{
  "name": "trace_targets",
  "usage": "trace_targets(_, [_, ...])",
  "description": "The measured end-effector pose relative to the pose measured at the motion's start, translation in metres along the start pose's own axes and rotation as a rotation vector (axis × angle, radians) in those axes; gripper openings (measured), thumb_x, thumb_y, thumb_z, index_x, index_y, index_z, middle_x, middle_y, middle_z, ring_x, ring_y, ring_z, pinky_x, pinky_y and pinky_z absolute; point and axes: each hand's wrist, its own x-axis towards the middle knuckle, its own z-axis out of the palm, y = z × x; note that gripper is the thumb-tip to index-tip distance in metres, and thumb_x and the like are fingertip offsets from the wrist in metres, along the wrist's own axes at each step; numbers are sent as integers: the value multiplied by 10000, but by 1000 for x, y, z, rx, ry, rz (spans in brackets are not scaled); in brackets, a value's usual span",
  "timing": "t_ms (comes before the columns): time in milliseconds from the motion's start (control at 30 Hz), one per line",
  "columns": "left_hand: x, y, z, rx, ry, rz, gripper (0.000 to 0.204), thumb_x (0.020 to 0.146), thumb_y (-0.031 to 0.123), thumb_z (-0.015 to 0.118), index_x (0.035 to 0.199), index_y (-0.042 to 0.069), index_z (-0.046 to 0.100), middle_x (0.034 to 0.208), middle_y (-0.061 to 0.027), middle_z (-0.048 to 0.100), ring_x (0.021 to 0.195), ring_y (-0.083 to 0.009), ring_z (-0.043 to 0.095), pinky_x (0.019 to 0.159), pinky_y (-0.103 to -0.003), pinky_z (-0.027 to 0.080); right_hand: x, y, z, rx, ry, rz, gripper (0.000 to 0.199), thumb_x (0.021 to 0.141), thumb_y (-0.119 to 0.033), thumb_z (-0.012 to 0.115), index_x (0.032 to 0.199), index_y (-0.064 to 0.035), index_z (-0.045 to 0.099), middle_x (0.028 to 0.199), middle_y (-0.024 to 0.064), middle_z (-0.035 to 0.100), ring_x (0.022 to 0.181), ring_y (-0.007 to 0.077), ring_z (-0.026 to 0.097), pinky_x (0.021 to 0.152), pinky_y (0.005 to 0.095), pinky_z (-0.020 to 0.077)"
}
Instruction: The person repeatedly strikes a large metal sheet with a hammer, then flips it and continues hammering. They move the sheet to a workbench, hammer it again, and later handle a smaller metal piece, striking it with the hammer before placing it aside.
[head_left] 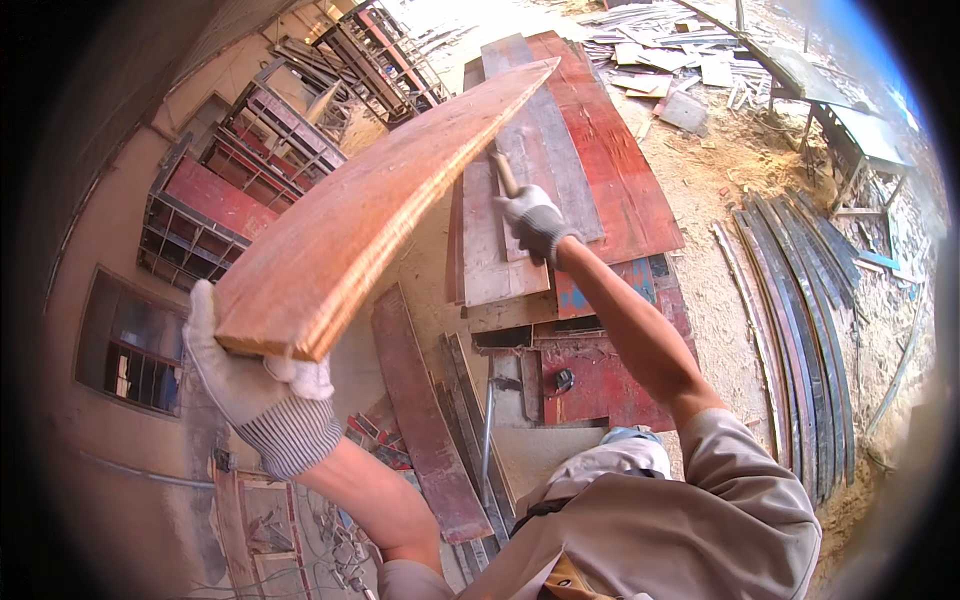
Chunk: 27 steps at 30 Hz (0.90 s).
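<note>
One thick orange-brown plank (385,190) dominates eleven o'clock, tilted up, its near end swinging round towards eight and its far tip at twelve! Down at eight o'clock the gloved left hand (250,385) has that near end clasped tight, fingers curled round the corner, striped cuff snug at the wrist. Over to one o'clock, and the gloved right hand (540,225) is closed in a fist around a wooden-handled tool (507,172), its shaft pointing up to twelve, right beside the plank's long edge; whether the two touch, I can't tell, and the tool's far end is too blurred to read.

Beyond that fist lies a stack of boards, with a broad red panel (630,175) between one and two o'clock. A maroon plank (425,410) slants along the ground at seven. Look to ten: metal racks (240,160) loaded with red panels, and a barred window (135,345) at nine. Out at three, long dark strips (815,330) lie side by side, while scrap boards (655,65) litter one o'clock and a sheet-topped stand (875,135) holds two.
</note>
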Motion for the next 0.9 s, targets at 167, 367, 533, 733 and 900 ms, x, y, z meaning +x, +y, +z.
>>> trace_targets(167, [-24,-9,4,-47,26,75,500,1059,444,515,1007,-28,670,682,-116,607,555,-262,606,481,-382,531,-37,-32,6,157,-160,-62,336,936,-304,661,933,27,606,632,73,553,429,214,554,327,429,400])
trace_targets(367, [-55,-40,12,58,286,233,490,946,237,741,1339,-24,610,1263,-176,678,1164,-295,669,975,-458,580,-14,41,20,202,-60,-132,365,957,-361,703,1017,-10,623,624,51,575,469,174,563,431,357,473])
trace_targets(533, [-57,-58,2,195,240,452,398,952,139,710,1332,38,649,1335,-160,644,1238,-292,635,1027,-452,573,5,77,42,596,-119,-126,328,991,-339,673,992,-17,610,633,51,587,481,163,576,426,359,480])
trace_targets(733, [-69,-61,16,898,240,761,442,1046,217,605,1423,-10,579,1349,-147,608,1259,-305,619,1066,-470,543,-3,77,29,383,2,-270,338,941,-331,695,1019,-2,672,688,99,659,546,206,643,517,386,532])
trace_targets(900, [-70,-64,18,551,289,594,425,1056,188,571,1458,52,578,1359,-139,597,1295,-306,594,1084,-480,532,-17,73,14,210,-4,-249,410,898,-372,729,1046,9,693,755,147,708,675,264,710,653,414,563])
